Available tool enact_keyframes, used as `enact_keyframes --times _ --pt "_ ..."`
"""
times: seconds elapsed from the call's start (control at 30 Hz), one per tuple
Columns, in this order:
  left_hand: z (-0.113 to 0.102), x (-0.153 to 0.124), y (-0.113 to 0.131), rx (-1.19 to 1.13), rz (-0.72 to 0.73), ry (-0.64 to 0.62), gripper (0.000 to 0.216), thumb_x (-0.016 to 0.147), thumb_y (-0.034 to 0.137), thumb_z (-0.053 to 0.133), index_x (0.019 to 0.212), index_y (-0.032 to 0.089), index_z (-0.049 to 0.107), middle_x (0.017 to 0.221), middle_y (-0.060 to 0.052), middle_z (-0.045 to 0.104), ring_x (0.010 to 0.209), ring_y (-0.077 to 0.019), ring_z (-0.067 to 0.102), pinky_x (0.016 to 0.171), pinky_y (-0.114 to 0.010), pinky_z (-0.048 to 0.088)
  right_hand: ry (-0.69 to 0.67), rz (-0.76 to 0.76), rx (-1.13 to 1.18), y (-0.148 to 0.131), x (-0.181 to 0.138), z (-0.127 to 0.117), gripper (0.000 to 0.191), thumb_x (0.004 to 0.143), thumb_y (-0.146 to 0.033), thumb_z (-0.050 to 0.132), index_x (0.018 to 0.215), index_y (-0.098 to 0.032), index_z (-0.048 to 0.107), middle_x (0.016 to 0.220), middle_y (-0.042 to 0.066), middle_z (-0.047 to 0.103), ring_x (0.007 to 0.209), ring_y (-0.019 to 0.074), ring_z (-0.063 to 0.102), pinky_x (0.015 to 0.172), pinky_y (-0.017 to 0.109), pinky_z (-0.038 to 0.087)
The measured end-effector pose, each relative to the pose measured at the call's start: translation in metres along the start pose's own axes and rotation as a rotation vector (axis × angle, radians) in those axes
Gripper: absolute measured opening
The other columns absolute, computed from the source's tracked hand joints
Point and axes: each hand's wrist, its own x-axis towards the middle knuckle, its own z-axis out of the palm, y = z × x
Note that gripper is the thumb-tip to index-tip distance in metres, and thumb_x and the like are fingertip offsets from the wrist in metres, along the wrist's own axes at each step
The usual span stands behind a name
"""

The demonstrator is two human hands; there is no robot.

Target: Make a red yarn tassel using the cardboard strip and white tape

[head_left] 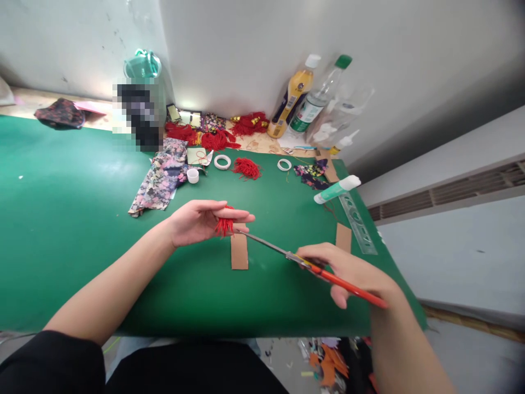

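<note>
Right of the brown cardboard rectangle, our right hand has its fingers curled around the orange-handled scissors, whose blades point left to that rectangle's far end. Whether the blades are slightly parted, we cannot tell. Over that far end and to its left, our left hand grips a short red thread tassel among its fingers, the loose ends hanging toward us near the scissor tips. We judge trimming those ends to be the step in hand; the next move would call for a steady tassel, blades set across the strands, and fingertips kept clear.

Beyond and right of the cardboard lie a clear stencil ruler and a green-and-white glue stick; we can read no writing on either. Well beyond it, 1 red thread bundle lies between 2 white tape rolls. Farthest beyond it, to the right, stand a yellow drink bottle with a dark label and a clear green-capped bottle with a green-and-white label, their print too small for us to read.
</note>
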Motion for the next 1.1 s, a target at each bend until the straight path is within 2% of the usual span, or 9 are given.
enact_keyframes --times 0.2,0.4,0.53,0.73,0.93,1.03,1.1 --pt "0.000 0.000 -0.002 -0.057 -0.067 -0.062 0.036 0.090 0.035 0.048 0.106 0.017 0.075 0.133 -0.006 0.063 0.118 -0.0281 0.061 0.107 -0.040 0.032 -0.060 0.026 -0.071 -0.003 0.005 -0.007 0.085 0.033 -0.098 0.045 0.065 -0.020 0.045 0.061 -0.005 0.034 0.057 0.0103 0.028 0.050 0.024 0.022" --pt "0.001 0.000 -0.004 -0.088 -0.144 -0.054 0.039 0.093 0.035 0.045 0.109 0.015 0.073 0.140 -0.008 0.057 0.118 -0.0265 0.059 0.106 -0.039 0.033 -0.071 -0.006 -0.099 -0.001 0.010 -0.009 0.087 0.031 -0.099 0.041 0.064 -0.019 0.046 0.060 -0.005 0.036 0.055 0.0104 0.031 0.049 0.024 0.024" --pt "0.002 0.000 -0.004 -0.094 -0.167 -0.056 0.040 0.093 0.034 0.043 0.111 0.013 0.072 0.137 -0.008 0.059 0.115 -0.0255 0.061 0.109 -0.041 0.034 -0.084 -0.014 -0.089 -0.003 0.012 -0.009 0.088 0.031 -0.100 0.040 0.065 -0.019 0.048 0.060 -0.005 0.035 0.055 0.0102 0.030 0.049 0.025 0.024" --pt "0.002 -0.001 -0.004 -0.077 -0.195 -0.060 0.039 0.092 0.036 0.046 0.111 0.015 0.072 0.134 -0.007 0.062 0.111 -0.0273 0.064 0.112 -0.044 0.030 -0.096 0.011 -0.069 -0.005 0.015 -0.012 0.086 0.031 -0.098 0.044 0.065 -0.019 0.046 0.060 -0.005 0.035 0.055 0.0101 0.030 0.050 0.025 0.024" --pt "0.001 -0.001 -0.005 -0.056 -0.207 -0.048 0.039 0.092 0.037 0.047 0.112 0.016 0.072 0.136 -0.007 0.060 0.114 -0.0262 0.063 0.111 -0.043 0.032 -0.106 0.042 -0.100 -0.006 0.016 -0.013 0.085 0.033 -0.097 0.051 0.068 -0.019 0.052 0.062 -0.004 0.040 0.057 0.0113 0.034 0.051 0.025 0.026" --pt "0.001 -0.001 -0.005 -0.052 -0.207 -0.063 0.040 0.092 0.037 0.046 0.114 0.016 0.070 0.138 -0.007 0.058 0.119 -0.0269 0.059 0.109 -0.042 0.035 -0.091 0.044 -0.130 -0.010 0.012 -0.013 0.078 0.041 -0.094 0.056 0.065 -0.019 0.048 0.061 -0.004 0.038 0.056 0.0110 0.033 0.051 0.025 0.026" --pt "0.001 -0.001 -0.005 -0.040 -0.206 -0.062 0.040 0.092 0.037 0.046 0.114 0.016 0.070 0.138 -0.007 0.058 0.122 -0.0274 0.057 0.107 -0.041 0.035 -0.067 0.039 -0.174 -0.013 0.009 -0.013 0.067 0.056 -0.085 0.059 0.064 -0.019 0.047 0.062 -0.004 0.040 0.057 0.0113 0.034 0.053 0.025 0.027"
